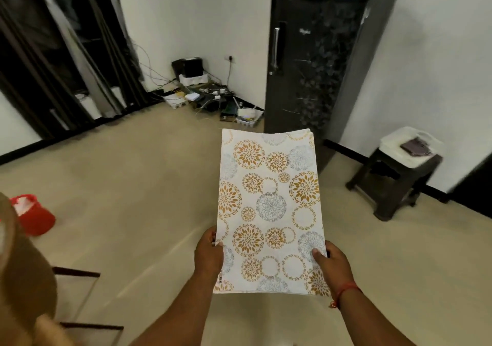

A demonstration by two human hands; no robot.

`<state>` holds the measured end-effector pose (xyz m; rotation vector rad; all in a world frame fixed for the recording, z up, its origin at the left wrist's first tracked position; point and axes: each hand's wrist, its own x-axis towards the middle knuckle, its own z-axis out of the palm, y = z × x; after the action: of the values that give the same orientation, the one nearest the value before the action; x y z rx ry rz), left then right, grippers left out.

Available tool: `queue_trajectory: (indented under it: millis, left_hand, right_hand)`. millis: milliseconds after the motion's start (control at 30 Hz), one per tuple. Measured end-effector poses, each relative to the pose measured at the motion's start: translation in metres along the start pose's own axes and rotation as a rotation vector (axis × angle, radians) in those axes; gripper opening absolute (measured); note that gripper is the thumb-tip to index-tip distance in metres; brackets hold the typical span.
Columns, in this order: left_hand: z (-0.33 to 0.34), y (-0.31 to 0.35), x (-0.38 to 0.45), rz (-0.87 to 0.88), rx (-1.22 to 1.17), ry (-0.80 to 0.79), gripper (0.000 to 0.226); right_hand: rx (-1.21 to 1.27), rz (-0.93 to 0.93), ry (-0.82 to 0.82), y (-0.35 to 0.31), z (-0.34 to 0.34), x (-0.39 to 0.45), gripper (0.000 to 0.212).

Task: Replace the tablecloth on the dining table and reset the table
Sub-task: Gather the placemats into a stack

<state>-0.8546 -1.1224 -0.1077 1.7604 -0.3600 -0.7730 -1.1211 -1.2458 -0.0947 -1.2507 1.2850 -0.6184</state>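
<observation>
A folded white tablecloth (269, 207) printed with gold and grey flower circles is held flat in front of me, above the beige floor. My left hand (209, 255) grips its near left edge, thumb on top. Gripping the near right edge, thumb also on top, is my right hand (330, 264); a red thread is tied around that wrist. The dining table's top is not in view.
A black fridge (314, 60) stands ahead by the wall. A dark plastic stool (394, 183) with a white cloth on it is at the right. Cables and small boxes (210, 95) litter the far corner. A red container (34, 215) and a brown chair (29, 279) are at the left.
</observation>
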Motion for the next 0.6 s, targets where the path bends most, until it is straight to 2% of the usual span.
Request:
queue_trajectory:
  millis: [133,267,433,600]
  left_hand:
    - [-0.005,0.023,0.051,-0.037,-0.031,0.176,0.045]
    - [-0.019,0.046,0.106,-0.06,-0.074,0.322,0.046]
    - [-0.068,0.067,0.204,-0.05,-0.116,0.49,0.045]
    - [-0.136,0.075,0.306,-0.115,-0.094,0.552,0.045]
  right_hand:
    - [-0.043,-0.014,-0.18,-0.049,0.037,0.09,0.022]
    - [-0.073,-0.034,-0.285,-0.095,0.095,0.165,0.021]
    - [-0.107,-0.057,-0.446,-0.141,0.207,0.254,0.02]
    - [-0.133,-0.051,-0.514,-0.184,0.326,0.318,0.02]
